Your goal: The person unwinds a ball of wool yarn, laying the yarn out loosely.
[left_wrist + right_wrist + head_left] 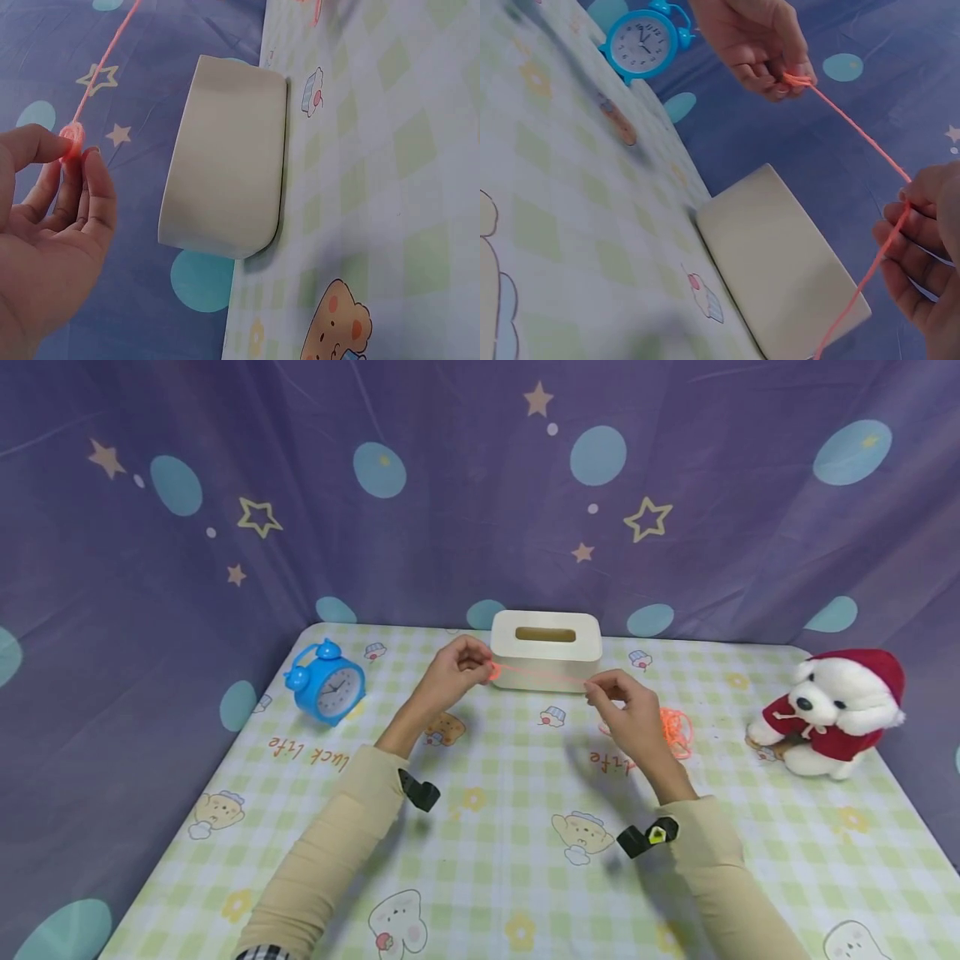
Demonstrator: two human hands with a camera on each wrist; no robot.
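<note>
Between thumb and fingers my left hand [456, 672] pinches a small wound bundle of coral-orange yarn [73, 139]. From the bundle a strand of yarn [862, 133] runs straight across to my right hand [628, 708], which pinches it between thumb and forefinger. Past the right hand the strand hangs down in the right wrist view. Both hands are raised above the table, in front of a cream tissue box [547, 647]. A loose tangle of the same yarn [677, 732] lies on the table behind the right hand, partly hidden by it.
A blue twin-bell alarm clock [328, 685] stands at the back left. On the right sits a white plush dog [836, 714] in a red hat and jacket. A checked cloth [495, 843] covers the table, and a purple curtain [465, 543] hangs behind it.
</note>
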